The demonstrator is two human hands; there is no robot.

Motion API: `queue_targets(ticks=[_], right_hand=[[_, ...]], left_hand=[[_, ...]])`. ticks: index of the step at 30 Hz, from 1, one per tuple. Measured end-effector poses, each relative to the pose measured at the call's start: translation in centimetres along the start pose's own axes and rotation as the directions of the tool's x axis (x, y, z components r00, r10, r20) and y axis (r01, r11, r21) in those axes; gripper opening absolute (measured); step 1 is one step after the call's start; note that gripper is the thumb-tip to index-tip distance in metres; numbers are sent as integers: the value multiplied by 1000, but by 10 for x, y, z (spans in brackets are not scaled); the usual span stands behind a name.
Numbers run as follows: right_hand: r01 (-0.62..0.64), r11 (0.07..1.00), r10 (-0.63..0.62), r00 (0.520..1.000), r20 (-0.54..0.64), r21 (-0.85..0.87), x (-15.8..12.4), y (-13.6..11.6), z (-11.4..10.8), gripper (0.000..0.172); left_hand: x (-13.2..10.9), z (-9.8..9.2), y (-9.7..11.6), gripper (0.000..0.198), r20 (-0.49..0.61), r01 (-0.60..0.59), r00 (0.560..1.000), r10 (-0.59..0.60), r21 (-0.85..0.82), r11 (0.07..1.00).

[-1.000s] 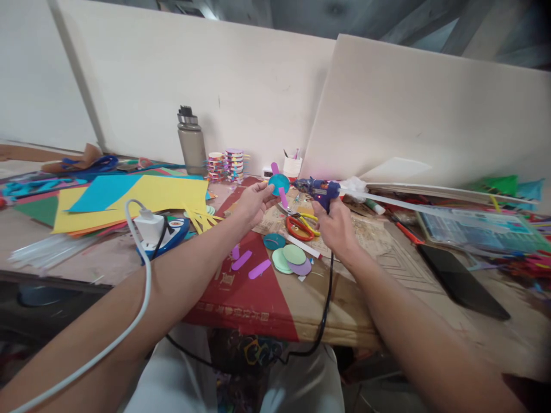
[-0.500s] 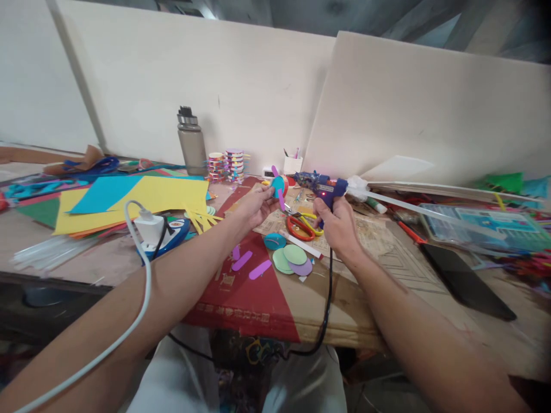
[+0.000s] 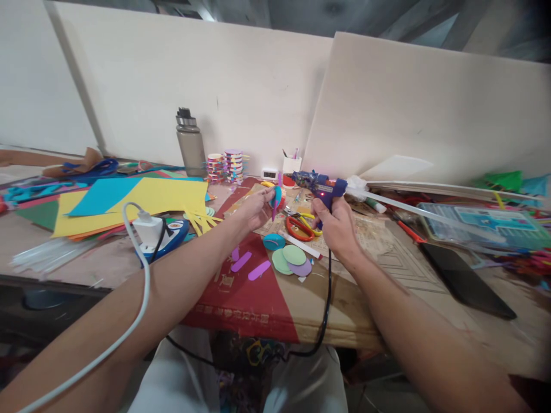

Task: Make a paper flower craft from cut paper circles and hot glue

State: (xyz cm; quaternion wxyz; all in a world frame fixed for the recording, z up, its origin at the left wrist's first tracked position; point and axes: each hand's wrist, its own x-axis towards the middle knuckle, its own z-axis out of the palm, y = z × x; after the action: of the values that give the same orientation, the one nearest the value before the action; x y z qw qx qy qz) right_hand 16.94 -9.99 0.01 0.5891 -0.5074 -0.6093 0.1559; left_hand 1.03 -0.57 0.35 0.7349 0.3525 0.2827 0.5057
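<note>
My left hand [image 3: 257, 209] is closed on the edge of a small round paper piece [image 3: 278, 198], blue on one face and red at its rim, with purple strips sticking out above and below. My right hand [image 3: 336, 222] is wrapped round the handle of a blue glue gun [image 3: 328, 194], whose red light glows. Its nozzle points left, a short way from the paper piece. A long clear glue stick [image 3: 400, 205] runs out of its back. Below the hands lie scissors [image 3: 300, 228] with red and yellow handles, a blue disc [image 3: 274, 241], green discs [image 3: 294, 254] and purple strips [image 3: 259, 270].
A water bottle [image 3: 190, 143] stands at the back beside stacked paper discs [image 3: 234, 166]. Coloured sheets [image 3: 172, 198] and a charger [image 3: 149, 229] with a white cable lie left. On the right are a black phone [image 3: 467, 281] and a clear plastic case [image 3: 482, 221].
My left hand has turned the round paper piece, so its blue face now shows more edge-on and the purple strip stands more upright. My right hand and the glue gun have barely moved.
</note>
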Motion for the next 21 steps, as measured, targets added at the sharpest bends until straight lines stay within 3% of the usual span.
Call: queue_targets(ticks=[4,7,12,17,21], right_hand=[[-14,1000,14,1000,7,-6,1,1,0,24],[-26,1000,26,1000,5,-13,1,1,0,25],[-31,1000,31,1000,4,2,0,0,0,28],[-47,999,47,999,5,-4,1,1,0,29],[-45,999,45,999,5,2,1,1,0,28]], left_hand=[[-2,1,0,27,-28,77,997,-76,24,997],[-4,2,0,21,25,123,992,-124,23,992],[-6,0,-2,4,76,85,993,-87,30,996],[-9,1,-3,23,145,3,989,-16,92,996],[-12,3,-3,30,129,-1,992,-12,99,995]])
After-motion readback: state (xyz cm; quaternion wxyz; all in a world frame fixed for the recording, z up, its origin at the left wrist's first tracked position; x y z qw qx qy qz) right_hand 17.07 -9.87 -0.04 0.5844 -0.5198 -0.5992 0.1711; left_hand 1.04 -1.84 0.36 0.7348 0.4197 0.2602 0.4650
